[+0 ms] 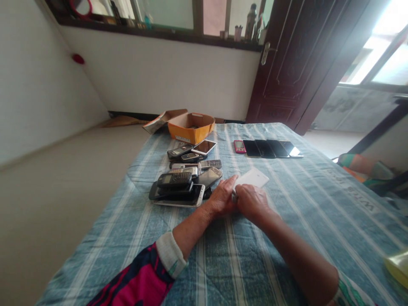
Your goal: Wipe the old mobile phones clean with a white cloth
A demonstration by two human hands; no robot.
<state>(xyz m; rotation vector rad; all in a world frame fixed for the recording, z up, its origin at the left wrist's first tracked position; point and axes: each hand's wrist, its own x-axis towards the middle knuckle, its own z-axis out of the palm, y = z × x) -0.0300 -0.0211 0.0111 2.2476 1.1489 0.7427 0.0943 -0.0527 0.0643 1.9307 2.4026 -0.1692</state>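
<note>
A flat white phone point(253, 177), its back facing up with a small dark spot near one corner, is held over the table. My left hand point(223, 196) grips it along its left side and lower end. Closed against the near end of the phone, my right hand point(252, 200) has its thumb and fingers pressed together there. The fingers cover that end, so I cannot see what they touch. Close to my left hand lies a heap of old phones: a black keypad phone point(174, 179), a white-framed smartphone point(199, 196) and a grey phone point(211, 176) among them.
An open orange cardboard box point(194, 135) stands at the far edge, its lid flap point(161, 121) beside it. At the back right, a pink phone point(239, 146) and several dark smartphones point(266, 148) overlap in a row. A yellowish object point(398, 267) sits at the right edge.
</note>
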